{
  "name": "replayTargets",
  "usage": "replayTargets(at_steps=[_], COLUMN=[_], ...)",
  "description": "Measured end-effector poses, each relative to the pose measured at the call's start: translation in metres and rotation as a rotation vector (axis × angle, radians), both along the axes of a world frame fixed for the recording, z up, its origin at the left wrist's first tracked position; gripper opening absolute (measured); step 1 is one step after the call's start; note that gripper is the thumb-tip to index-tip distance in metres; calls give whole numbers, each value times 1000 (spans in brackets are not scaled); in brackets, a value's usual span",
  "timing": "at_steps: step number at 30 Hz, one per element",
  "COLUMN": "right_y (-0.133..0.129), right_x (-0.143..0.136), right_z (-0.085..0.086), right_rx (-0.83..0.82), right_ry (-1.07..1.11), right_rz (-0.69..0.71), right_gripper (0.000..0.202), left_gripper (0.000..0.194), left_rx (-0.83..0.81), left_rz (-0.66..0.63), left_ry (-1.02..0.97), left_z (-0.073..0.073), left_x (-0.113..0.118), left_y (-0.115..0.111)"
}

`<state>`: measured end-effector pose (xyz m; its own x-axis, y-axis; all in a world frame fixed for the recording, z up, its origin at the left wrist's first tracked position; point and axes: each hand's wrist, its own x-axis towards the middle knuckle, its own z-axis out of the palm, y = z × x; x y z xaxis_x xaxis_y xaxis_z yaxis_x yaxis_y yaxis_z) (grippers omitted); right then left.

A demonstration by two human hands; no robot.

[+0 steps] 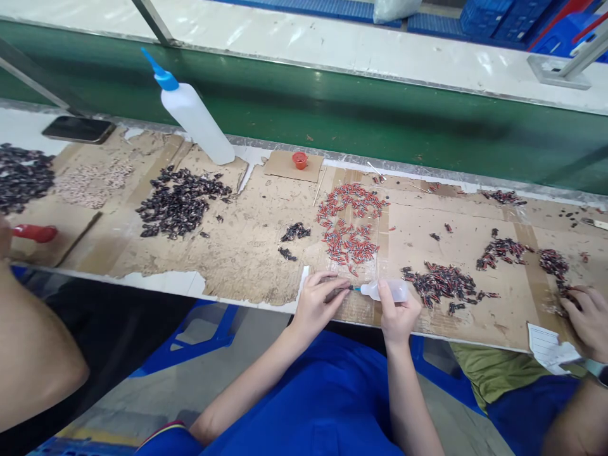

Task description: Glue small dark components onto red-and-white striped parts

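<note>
My left hand [319, 303] pinches a small dark part near the front edge of the cardboard-covered bench. My right hand [398, 310] is closed around a small translucent squeeze bottle [401, 290], tipped on its side. Its blue nozzle [357, 289] points left and meets or nearly meets the dark part at my left fingertips. Just beyond my hands lies a spread pile of small red-and-silver parts [351, 244]. A mixed black-and-red pile [439, 283] sits right of the bottle. Two small clusters of black parts [295, 232] lie left of the red pile.
A large white bottle with blue nozzle [197, 120] leans beside a black pile [178, 202]. A red cup [299, 160] stands on a cardboard piece. A phone [78, 129] lies far left. A co-worker's hand [589, 316] is at right; another person's arm [33, 354] is at left.
</note>
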<state>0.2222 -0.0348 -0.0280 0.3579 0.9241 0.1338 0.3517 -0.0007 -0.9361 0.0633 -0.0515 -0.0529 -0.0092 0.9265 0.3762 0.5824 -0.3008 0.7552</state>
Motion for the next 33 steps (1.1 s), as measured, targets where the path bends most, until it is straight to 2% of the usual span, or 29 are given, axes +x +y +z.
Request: replayTargets(at_steps=[8, 14, 17, 20, 26, 30, 32, 33], right_y=[0, -1, 3, 10, 17, 4, -7, -11], right_x=[1, 9, 10, 10, 8, 5, 2, 0], right_z=[-5, -10, -5, -4, -8, -2, 1, 2], right_rx=[12, 110, 162, 184, 96, 289, 401, 428], right_ry=[83, 269, 212, 184, 118, -10, -131, -197], right_rz=[-79, -240, -219, -174, -120, -206, -257, -237], right_gripper=[33, 33, 40, 46, 54, 63, 51, 40], left_gripper=[12, 13, 13, 12, 13, 15, 16, 17], left_rx=[20, -19, -15, 15, 86, 94, 97, 100], left_rz=[5, -34, -51, -10, 70, 79, 74, 70], left_ry=[13, -16, -40, -2, 179, 255, 276, 279], left_z=[0, 4, 11, 16, 6, 2, 3, 4], left_x=[1, -3, -7, -10, -10, -8, -8, -8], left_y=[-1, 1, 5, 13, 32, 38, 38, 38])
